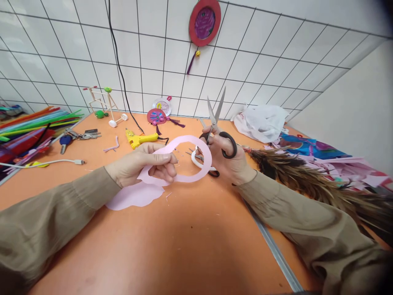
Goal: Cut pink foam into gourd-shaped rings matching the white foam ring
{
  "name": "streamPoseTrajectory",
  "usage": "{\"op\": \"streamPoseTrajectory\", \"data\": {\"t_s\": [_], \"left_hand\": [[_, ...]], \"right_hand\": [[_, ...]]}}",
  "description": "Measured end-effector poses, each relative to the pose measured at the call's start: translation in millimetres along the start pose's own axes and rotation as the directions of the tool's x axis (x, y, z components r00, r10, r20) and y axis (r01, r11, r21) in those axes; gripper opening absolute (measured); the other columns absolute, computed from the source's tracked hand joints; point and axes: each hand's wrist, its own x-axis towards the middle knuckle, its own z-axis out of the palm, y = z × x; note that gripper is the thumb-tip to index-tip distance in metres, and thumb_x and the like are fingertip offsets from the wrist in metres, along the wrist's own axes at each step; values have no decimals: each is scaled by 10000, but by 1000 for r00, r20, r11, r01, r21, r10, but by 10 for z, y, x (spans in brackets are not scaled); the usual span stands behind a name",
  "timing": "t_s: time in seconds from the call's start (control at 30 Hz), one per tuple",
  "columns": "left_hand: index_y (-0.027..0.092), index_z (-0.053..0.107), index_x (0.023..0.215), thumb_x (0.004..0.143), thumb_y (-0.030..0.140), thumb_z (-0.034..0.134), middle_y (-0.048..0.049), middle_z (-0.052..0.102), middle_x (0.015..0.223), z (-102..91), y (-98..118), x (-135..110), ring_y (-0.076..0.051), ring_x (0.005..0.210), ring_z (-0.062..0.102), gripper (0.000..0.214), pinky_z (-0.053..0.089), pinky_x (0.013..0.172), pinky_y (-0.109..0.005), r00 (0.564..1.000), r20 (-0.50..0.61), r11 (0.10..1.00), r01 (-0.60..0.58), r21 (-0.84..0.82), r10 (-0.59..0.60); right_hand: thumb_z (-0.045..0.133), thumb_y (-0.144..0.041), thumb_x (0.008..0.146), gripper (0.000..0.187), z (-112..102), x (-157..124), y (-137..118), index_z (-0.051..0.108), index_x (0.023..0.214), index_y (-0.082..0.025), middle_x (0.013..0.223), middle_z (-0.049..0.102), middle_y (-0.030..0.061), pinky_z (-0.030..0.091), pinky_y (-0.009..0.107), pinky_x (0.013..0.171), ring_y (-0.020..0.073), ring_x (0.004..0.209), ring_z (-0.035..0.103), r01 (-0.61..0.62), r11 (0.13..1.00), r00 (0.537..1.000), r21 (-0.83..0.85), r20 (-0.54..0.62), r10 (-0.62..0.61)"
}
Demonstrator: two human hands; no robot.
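Observation:
Between the thumb and fingers of my left hand [147, 162] is a pink paper ring [206, 157], held up above the table with its open middle facing me. My right hand [231, 157] grips black-handled scissors [217, 110], fingers through the loops. Their blades point up and stand apart, beyond the ring's right edge and not on the paper. Below my left wrist a pink paper piece [135, 196] with a wavy edge lies on the table. Behind the ring, partly hidden, are a white ring [197, 160] and another dark-handled tool [214, 173].
A yellow glue gun [141, 138] lies on the orange table [196, 246]. Keys [81, 134], a white cable [55, 162] and coloured pipe cleaners [39, 123] are left. A white plastic bag [260, 122], brown feathers [285, 168] and pink scraps [346, 168] are right. Round ornaments [157, 116] sit near the tiled wall.

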Motion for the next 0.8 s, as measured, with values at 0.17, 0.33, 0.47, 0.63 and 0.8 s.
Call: {"op": "streamPoseTrajectory", "data": {"t_s": [0.17, 0.33, 0.47, 0.63, 0.8], "left_hand": [[126, 731, 720, 701, 286, 806, -53, 743, 633, -50, 12, 1, -156, 542, 704, 178, 553, 534, -203, 999, -20, 997, -31, -77, 30], [108, 745, 739, 702, 282, 805, -79, 751, 645, -105, -40, 29, -170, 543, 715, 188, 549, 511, -190, 998, 15, 996, 68, -53, -67], [104, 743, 750, 699, 288, 807, -98, 752, 651, -120, -74, 44, -164, 552, 711, 201, 562, 546, -203, 989, 69, 990, 137, -36, -134], [107, 738, 759, 708, 297, 801, -99, 752, 663, -121, -87, 41, -162, 576, 711, 207, 551, 556, -207, 985, 77, 987, 159, -17, -157], [112, 732, 796, 753, 427, 746, -134, 759, 739, -177, -126, 63, -204, 653, 724, 318, 562, 608, -263, 988, 20, 988, 153, -15, -153]], "right_hand": [[778, -466, 666, 423, -62, 69, 57, 526, 942, -269, 730, 619, -19, 453, 305, 596, 175, 664, 598, -52, 999, 999, 7, 10, 52], [717, -647, 671, 504, -59, 30, -39, 533, 944, -265, 746, 641, 13, 463, 330, 671, 233, 809, 654, -71, 997, 974, -38, 213, 78], [802, -407, 643, 426, -29, -6, -94, 545, 939, -240, 729, 599, -13, 432, 301, 675, 180, 737, 595, -88, 982, 955, -170, 267, 132], [784, -231, 634, 356, 22, -45, -81, 544, 897, -232, 677, 485, -62, 323, 259, 536, 101, 561, 435, -53, 951, 977, -304, 181, 112], [779, -238, 636, 365, 61, -75, -90, 534, 906, -214, 625, 455, -74, 275, 249, 501, 86, 523, 362, -47, 933, 984, -357, 144, 104]]}}
